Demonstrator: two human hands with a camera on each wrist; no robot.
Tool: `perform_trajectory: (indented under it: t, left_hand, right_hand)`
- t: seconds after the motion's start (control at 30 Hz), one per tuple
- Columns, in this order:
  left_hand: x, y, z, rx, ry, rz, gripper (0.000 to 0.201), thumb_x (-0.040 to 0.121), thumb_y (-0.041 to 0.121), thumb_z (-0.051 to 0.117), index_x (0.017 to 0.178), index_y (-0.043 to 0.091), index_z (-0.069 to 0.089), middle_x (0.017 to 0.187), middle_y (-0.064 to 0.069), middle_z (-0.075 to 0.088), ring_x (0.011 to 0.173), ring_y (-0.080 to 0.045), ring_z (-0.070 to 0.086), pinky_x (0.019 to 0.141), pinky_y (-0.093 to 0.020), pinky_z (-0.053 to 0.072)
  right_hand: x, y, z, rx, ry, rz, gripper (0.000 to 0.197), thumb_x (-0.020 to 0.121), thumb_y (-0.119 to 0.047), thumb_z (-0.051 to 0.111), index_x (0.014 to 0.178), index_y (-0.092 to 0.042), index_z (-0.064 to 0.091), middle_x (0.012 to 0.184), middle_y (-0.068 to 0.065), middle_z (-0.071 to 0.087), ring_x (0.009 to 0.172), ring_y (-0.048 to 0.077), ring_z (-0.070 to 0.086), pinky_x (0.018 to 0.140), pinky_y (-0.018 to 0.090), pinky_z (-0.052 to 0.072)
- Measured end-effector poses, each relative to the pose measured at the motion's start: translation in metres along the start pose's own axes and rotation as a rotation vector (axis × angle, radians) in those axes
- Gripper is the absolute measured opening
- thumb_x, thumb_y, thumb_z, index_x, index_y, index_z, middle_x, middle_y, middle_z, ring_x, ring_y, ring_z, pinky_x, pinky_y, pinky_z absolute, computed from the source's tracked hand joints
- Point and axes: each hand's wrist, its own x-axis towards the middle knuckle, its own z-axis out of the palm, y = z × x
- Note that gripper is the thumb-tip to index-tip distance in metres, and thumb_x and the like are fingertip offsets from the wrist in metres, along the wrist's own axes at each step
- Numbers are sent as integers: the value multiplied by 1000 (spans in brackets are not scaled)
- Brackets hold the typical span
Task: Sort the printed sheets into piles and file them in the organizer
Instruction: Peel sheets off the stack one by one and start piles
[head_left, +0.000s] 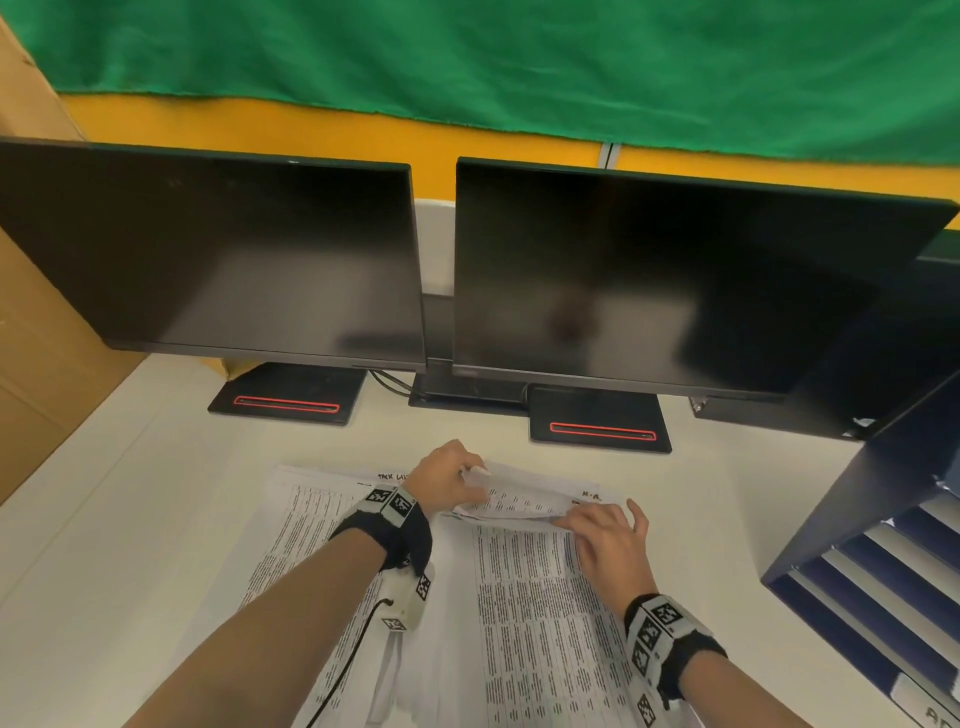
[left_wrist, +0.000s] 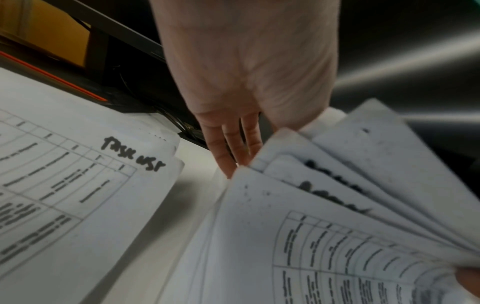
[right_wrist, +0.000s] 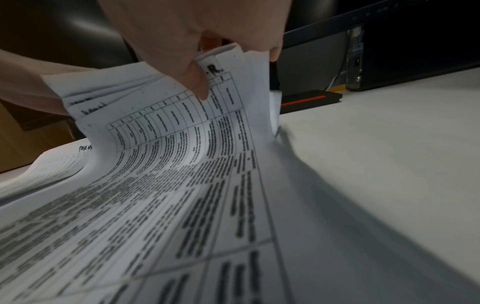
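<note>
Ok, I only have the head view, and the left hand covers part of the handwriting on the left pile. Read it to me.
Observer: The left wrist view shows it whole. The left pile is hand-marked, roughly "TASK LIST".
Operator: Now tell me how many sheets are lifted.
Observer: Several, not one. Up close the lifted sheets fan apart into at least four layers.
Operator: Describe the right hand's grip.
Observer: In the right wrist view the right hand pinches them, with the thumb on the printed face and a fingertip behind the far edge.
</note>
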Motion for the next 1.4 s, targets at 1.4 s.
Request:
perform_trajectory:
  t: [1.4]
  left_hand:
    - [-66,-91,-88,293,447,-715,57,84,12,54,136,16,31,134,-16,38,119,-33,45,99,-49,36]
  right_hand:
    - [20,-13,0,-13,-114,64,32,86,-8,50,112,-27,45,87,-11,61,88,9,57,103,36,20]
